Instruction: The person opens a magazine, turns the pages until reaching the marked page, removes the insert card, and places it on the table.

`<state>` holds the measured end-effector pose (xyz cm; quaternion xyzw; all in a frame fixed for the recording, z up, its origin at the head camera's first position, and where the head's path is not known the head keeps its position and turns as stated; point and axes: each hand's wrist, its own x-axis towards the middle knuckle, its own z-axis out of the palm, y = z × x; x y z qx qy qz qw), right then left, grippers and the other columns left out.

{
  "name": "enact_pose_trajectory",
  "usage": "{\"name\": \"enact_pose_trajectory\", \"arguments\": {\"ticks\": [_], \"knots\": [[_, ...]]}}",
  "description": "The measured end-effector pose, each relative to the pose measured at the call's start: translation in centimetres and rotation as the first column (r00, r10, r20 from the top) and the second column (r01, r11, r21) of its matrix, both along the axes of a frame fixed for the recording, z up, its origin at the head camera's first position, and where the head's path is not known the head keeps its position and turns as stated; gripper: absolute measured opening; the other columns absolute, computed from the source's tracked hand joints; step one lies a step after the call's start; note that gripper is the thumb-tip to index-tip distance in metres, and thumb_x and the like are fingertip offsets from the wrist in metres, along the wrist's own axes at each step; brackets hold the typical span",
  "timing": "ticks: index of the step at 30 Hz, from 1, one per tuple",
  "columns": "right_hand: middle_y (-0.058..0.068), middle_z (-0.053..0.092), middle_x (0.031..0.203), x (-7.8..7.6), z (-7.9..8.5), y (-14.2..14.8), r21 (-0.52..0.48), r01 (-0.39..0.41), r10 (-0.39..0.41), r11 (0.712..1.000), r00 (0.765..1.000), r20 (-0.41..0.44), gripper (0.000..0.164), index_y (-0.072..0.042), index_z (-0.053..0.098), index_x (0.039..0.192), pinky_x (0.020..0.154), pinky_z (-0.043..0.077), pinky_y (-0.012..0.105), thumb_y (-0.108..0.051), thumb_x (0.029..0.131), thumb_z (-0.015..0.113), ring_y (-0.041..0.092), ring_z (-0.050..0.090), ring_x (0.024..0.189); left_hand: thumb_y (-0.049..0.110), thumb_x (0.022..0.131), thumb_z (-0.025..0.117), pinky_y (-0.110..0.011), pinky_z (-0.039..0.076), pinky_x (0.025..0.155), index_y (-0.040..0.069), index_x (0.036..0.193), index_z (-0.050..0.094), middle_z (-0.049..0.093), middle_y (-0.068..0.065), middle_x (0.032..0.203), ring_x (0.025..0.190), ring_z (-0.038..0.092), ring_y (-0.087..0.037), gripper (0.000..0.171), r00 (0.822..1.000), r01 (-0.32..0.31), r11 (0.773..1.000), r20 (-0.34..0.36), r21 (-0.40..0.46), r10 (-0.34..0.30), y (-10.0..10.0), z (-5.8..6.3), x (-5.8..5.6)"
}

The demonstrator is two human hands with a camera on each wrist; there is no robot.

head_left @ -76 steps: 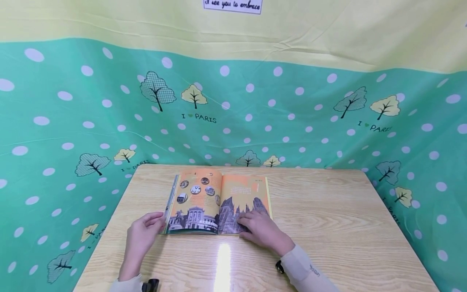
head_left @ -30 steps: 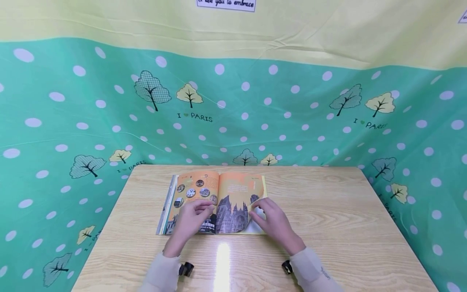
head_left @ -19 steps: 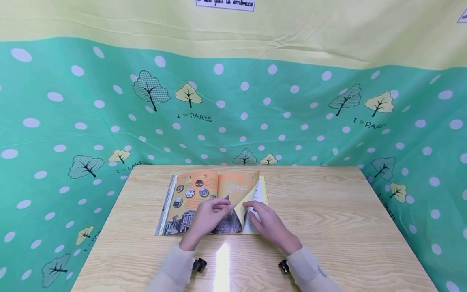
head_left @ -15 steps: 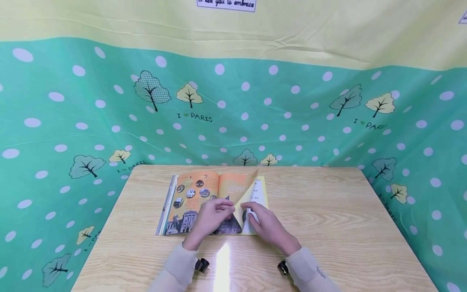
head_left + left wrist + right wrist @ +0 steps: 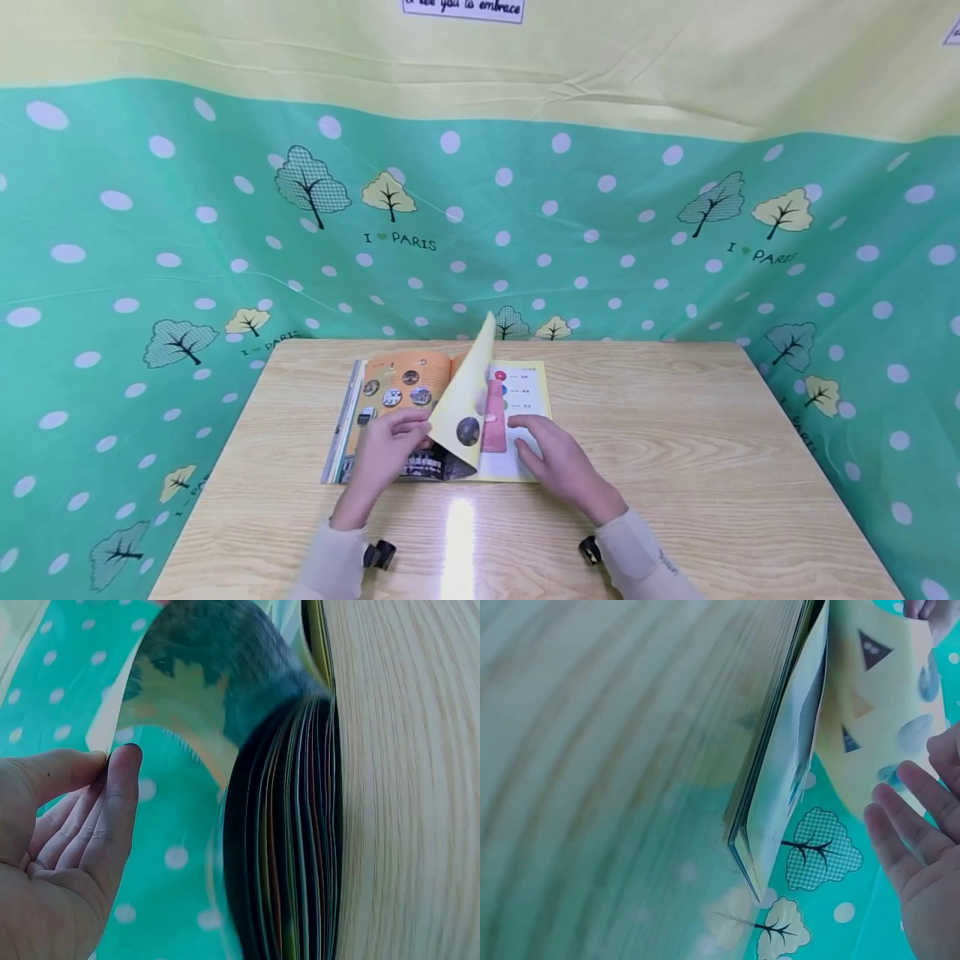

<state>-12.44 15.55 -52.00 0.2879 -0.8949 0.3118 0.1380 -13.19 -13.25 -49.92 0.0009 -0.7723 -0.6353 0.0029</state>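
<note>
An open picture book [image 5: 397, 379] lies on the wooden table, its left page orange with round photos and a building. My left hand [image 5: 390, 446] pinches the edge of a lifted page [image 5: 457, 408] between thumb and fingertip, and the page curls up over the book's middle. In the left wrist view the thumb and forefinger meet at the edge of that page [image 5: 202, 682]. Beneath it shows a white right-hand page [image 5: 528, 425] with a pink shape and small coloured dots. My right hand [image 5: 558, 462] hovers over this page with fingers loosely bent, holding nothing.
The light wooden table [image 5: 675, 433] extends around the book, with a bright light reflection in front of it. A green dotted cloth [image 5: 600, 225] printed with trees hangs behind and at both sides. Black straps sit at both wrists.
My left hand crossed to the right, took the page's edge from beside my right hand and drew it back left. The page has lifted, uncovering the white page; my right hand has let go.
</note>
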Motion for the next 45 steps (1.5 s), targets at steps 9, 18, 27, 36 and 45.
{"name": "enact_pose_trajectory", "arguments": {"ticks": [9,18,27,36,45], "knots": [[0.000,0.066,0.120,-0.1,-0.1,-0.1,0.018,0.015,-0.015,1.000,1.000,-0.010,0.028,-0.011,0.064,0.122,0.100,0.051,0.032,-0.013,0.095,0.069,0.014,0.060,0.118,0.007,0.090,0.075,-0.028,0.061,0.069,-0.002,0.109,0.072,0.074,-0.014,0.093,0.075,0.073,-0.024,0.020,0.995,-0.095,0.993,0.010,-0.074,0.096,-3.4,0.4,1.1],[-0.002,0.066,0.116,-0.3,-0.1,-0.4,0.018,0.032,-0.032,0.999,0.999,-0.032,0.024,-0.012,0.066,0.118,0.098,0.052,0.034,-0.013,0.094,0.071,0.015,0.060,0.114,0.006,0.092,0.072,-0.032,0.061,0.072,-0.002,0.109,0.072,0.074,-0.016,0.094,0.077,0.074,-0.023,0.019,0.985,-0.167,0.982,0.037,-0.087,0.171,-5.9,0.0,2.1],[-0.003,0.066,0.108,-0.7,0.4,-0.6,-0.001,0.096,-0.096,0.995,0.995,0.008,0.022,-0.012,0.067,0.115,0.088,0.056,0.030,-0.012,0.093,0.072,0.013,0.061,0.102,0.005,0.093,0.071,-0.032,0.061,0.072,-0.004,0.110,0.072,0.074,-0.018,0.097,0.077,0.074,-0.021,0.019,0.973,-0.222,0.969,0.039,-0.107,0.227,-8.2,-0.6,3.1],[-0.006,0.065,0.098,-1.1,0.4,-0.9,-0.048,0.163,-0.156,0.985,0.981,0.119,0.020,-0.011,0.068,0.113,0.078,0.057,0.030,-0.010,0.094,0.071,0.014,0.062,0.090,0.013,0.094,0.072,-0.026,0.060,0.070,-0.001,0.112,0.072,0.075,-0.015,0.098,0.079,0.074,-0.021,0.023,0.964,-0.246,0.947,0.051,-0.205,0.261,-9.9,-0.8,4.1],[-0.010,0.061,0.085,-1.8,0.3,-1.1,-0.110,0.192,-0.171,0.975,0.969,0.177,0.018,-0.007,0.069,0.111,0.070,0.058,0.030,-0.010,0.093,0.071,0.005,0.057,0.076,0.017,0.095,0.070,-0.023,0.058,0.067,0.002,0.114,0.072,0.075,-0.012,0.098,0.080,0.074,-0.021,0.025,0.958,-0.247,0.921,0.070,-0.300,0.279,-10.5,-1.1,4.3]]}}
